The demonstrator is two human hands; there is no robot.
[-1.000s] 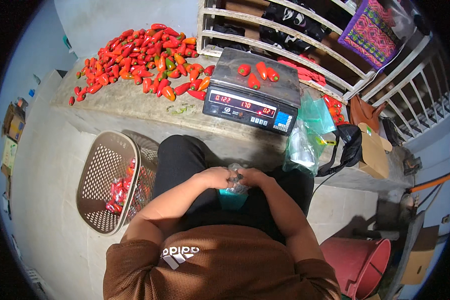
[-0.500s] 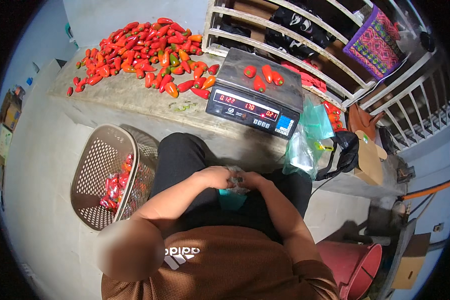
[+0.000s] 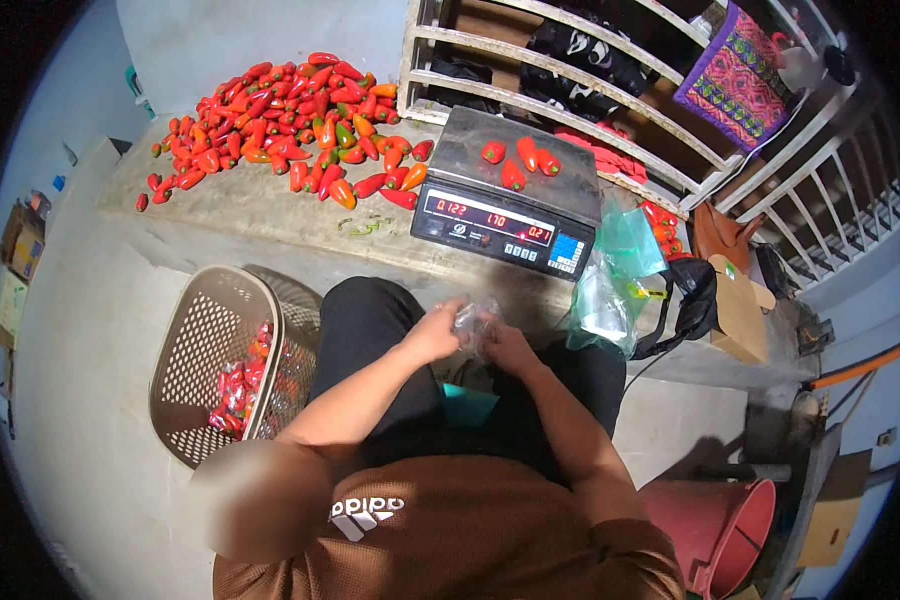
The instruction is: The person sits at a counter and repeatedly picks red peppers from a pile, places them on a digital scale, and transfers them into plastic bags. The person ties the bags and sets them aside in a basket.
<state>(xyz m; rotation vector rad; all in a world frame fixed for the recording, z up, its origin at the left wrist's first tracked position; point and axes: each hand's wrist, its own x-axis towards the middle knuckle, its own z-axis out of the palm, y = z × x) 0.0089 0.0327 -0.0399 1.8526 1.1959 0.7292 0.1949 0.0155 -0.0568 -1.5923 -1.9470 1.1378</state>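
Both hands, the left hand point(image 3: 432, 335) and the right hand point(image 3: 508, 345), have their fingers grasping a clear plastic bag point(image 3: 473, 318) above the lap. It seems the bag is being opened; next, peppers point(image 3: 516, 165) wait on the scale point(image 3: 510, 205) at 12 o'clock.

I see my own body from above: a brown short-sleeved T-shirt with a small white logo on the chest, three slanted bars over a short word. Both forearms are bare below the sleeves, with no watch, bracelet or gloves. My left hand point(image 3: 432, 335) and right hand point(image 3: 508, 348) are bare, no rings visible. I wear black trousers, plain and unmarked.
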